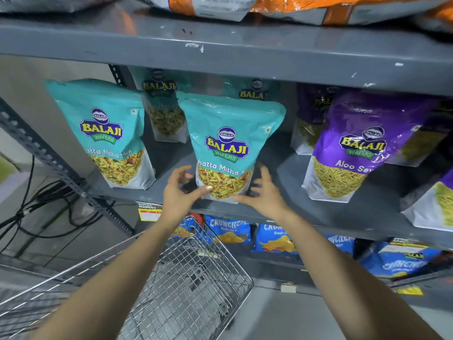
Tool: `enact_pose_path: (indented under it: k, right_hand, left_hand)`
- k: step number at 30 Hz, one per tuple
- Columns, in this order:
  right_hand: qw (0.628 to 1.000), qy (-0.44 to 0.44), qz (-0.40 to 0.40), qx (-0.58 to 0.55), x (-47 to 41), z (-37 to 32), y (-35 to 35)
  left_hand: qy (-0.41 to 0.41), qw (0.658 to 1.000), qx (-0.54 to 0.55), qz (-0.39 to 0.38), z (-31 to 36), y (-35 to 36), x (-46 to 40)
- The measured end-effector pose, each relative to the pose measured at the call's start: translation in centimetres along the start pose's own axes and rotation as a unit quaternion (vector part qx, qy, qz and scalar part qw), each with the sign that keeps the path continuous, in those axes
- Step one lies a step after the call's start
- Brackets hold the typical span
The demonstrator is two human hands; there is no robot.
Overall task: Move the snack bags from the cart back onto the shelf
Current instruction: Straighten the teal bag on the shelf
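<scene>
A teal Balaji Khatta Mitha Mix bag (228,143) stands upright at the front of the grey shelf (171,165). My left hand (179,192) is at its lower left corner, thumb touching the bag's front and fingers spread beside it. My right hand (264,195) is at its lower right corner, fingers splayed and thumb by the bag's base. A matching teal bag (107,133) stands to the left. The wire cart (196,273) sits below my arms, and only mesh shows in its basket.
More teal bags (164,109) stand behind, and purple Aloo Sev bags (353,148) fill the shelf's right side. Blue Crunchex bags (228,229) line the shelf below. The upper shelf's edge (220,57) overhangs the bags. Black cables (44,200) lie on the floor at left.
</scene>
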State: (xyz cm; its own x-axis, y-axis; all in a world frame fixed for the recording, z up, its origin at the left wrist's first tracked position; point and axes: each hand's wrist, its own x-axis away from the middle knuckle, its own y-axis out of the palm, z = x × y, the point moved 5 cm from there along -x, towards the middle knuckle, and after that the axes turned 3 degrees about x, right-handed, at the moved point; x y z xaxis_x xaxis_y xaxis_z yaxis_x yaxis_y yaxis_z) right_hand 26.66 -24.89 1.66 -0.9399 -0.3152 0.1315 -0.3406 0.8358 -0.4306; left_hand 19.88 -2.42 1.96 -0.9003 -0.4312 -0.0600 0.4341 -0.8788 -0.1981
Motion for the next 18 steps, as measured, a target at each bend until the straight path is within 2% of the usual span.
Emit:
enact_pose_path:
  k: [1,3,6,9,11,14,16,18]
  right_hand:
    - [1.000,0.001,0.017,-0.017,0.6,0.3,-1.0]
    - [0.997,-0.007,0.058,-0.052,2.5,1.5,-3.4]
    - [0.987,0.008,0.154,-0.036,5.9,4.6,-8.6]
    - [0.958,0.051,0.281,0.005,8.4,7.5,-15.2]
    - [0.941,0.082,0.321,0.072,8.7,8.4,-18.6]
    - [0.956,0.036,0.291,-0.003,6.5,10.0,-22.3]
    - [0.977,0.015,0.213,-0.025,4.1,11.5,-23.8]
    - [0.992,0.031,0.118,-0.023,2.6,11.8,-23.8]
  left_hand:
    - [0.037,0.998,-0.013,0.042,0.8,0.1,0.8]
    - [0.119,0.991,-0.038,0.052,2.8,1.6,2.5]
    - [0.187,0.980,-0.064,-0.009,4.8,6.4,4.8]
    - [0.239,0.961,-0.119,-0.067,4.9,13.0,5.6]
    - [0.216,0.960,-0.140,-0.113,4.0,17.1,5.2]
    - [0.088,0.968,-0.117,-0.202,2.4,23.1,3.4]
    - [0.026,0.966,-0.081,-0.245,1.8,26.4,2.3]
    - [0.006,0.965,-0.030,-0.260,1.6,28.7,1.6]
